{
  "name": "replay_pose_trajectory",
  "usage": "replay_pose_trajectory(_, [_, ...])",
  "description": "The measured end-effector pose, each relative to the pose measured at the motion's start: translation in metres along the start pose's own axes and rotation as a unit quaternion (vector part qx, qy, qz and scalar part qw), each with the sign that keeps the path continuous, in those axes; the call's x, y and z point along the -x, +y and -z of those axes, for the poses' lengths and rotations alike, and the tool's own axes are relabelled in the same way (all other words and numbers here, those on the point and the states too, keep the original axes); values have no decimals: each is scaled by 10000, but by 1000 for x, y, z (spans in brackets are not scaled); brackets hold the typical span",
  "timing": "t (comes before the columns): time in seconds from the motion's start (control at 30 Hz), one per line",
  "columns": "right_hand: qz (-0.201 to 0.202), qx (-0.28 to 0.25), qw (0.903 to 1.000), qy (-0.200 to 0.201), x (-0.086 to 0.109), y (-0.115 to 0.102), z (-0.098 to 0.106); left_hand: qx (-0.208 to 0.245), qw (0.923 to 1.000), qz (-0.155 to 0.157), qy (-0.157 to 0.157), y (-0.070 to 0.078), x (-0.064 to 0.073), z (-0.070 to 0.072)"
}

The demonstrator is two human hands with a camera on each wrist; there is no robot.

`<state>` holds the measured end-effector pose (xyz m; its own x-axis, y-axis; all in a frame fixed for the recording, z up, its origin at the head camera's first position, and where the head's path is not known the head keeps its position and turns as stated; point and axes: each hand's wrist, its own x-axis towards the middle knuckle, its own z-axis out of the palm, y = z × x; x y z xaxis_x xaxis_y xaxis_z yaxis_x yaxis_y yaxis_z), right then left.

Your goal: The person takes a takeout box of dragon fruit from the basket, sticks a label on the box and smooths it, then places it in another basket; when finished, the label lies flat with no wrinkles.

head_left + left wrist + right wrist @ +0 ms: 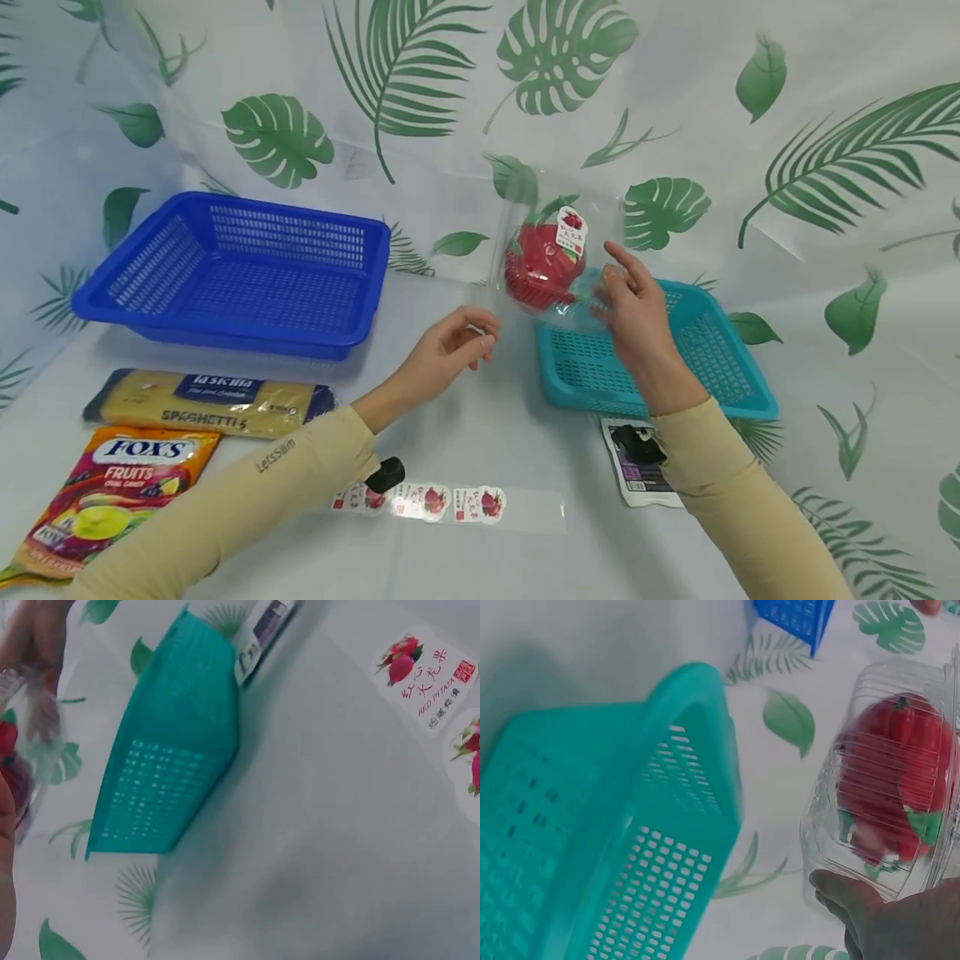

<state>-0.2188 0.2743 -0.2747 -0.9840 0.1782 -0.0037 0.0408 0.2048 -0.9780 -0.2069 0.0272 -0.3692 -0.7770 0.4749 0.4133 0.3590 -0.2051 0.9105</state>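
My right hand (637,312) holds a clear plastic clamshell box (517,292) by its right side, up over the teal basket. Red fruit with green tips (889,780) shows through the box's ribbed wall in the right wrist view. On its face sits a white label (572,231) with a red pitaya picture. My left hand (453,346) hangs a little below and left of the box, fingers loosely bent, with nothing in it. A clear strip with several matching pitaya stickers (482,505) lies on the table below, partly hidden by the left wrist.
A blue basket (300,337) stands at the back left, and a teal basket (558,367) at the right. A spaghetti pack (217,408) and a Fox's candy bag (112,500) lie at the left. A white packet (633,492) lies under the right wrist.
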Motion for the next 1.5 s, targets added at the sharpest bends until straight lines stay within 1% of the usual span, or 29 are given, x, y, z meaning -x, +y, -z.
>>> replay_pose_trajectory(0.03, [-4,-46,10000,19,-1,-1,0,-78,9998,24,-189,-2,1,-3])
replay_pose_trajectory(0.1, [-10,-100,9999,56,-2,-3,-1,-357,9972,248,-605,-8,3,-11])
replay_pose_trajectory(0.17, [20,-181,9998,72,-3,-5,-4,-736,9906,597,-985,-16,2,-20])
replay_pose_trajectory(0.2, [32,-166,9998,68,-3,-6,-5,-934,9867,756,-1091,-21,0,-25])
replay_pose_trajectory(0.23, [53,-194,9998,54,-3,-6,-7,-1134,9831,906,-1120,-26,-2,-29])
replay_pose_trajectory(0.27, [76,-221,9997,20,-3,-7,-9,-1316,9805,980,-1086,-32,-5,-33])
replay_pose_trajectory(0.3, [100,-226,9997,-18,-2,-7,-11,-1443,9790,1042,-996,-37,-9,-36])
replay_pose_trajectory(0.4, [197,-255,9994,-134,-1,-8,-18,-1724,9767,1088,-667,-51,-26,-42])
replay_pose_trajectory(0.47, [233,-305,9991,-188,-1,-9,-21,-1867,9734,1204,-556,-57,-38,-44])
replay_pose_trajectory(0.53, [260,-330,9989,-204,0,-10,-23,-1908,9691,1447,-585,-62,-50,-43])
replay_pose_trajectory(0.63, [264,-325,9989,-217,0,-12,-25,-1972,9593,1888,-723,-67,-64,-42])
replay_pose_trajectory(0.73, [255,-277,9991,-212,0,-14,-25,-1864,9526,2230,-905,-70,-73,-42])
replay_pose_trajectory(0.8, [224,-286,9991,-208,1,-15,-24,-1781,9495,2392,-971,-73,-77,-42])
replay_pose_trajectory(0.9, [180,-371,9990,-187,2,-18,-18,-1615,9512,2464,-919,-76,-81,-45])
replay_pose_trajectory(1.07, [100,-397,9991,-115,3,-19,-5,-1158,9641,2336,-503,-77,-85,-52])
replay_pose_trajectory(1.13, [70,-331,9994,-84,3,-19,2,-883,9683,2309,-363,-75,-85,-55])
replay_pose_trajectory(1.2, [28,-335,9994,-85,3,-18,10,-668,9699,2327,-258,-73,-85,-57])
replay_pose_trajectory(1.33, [-64,-357,9992,-140,3,-15,31,-263,9707,2386,-85,-72,-83,-59])
replay_pose_trajectory(1.5, [-212,-18,9996,-210,4,-8,67,-3,9712,2384,35,-71,-83,-63])
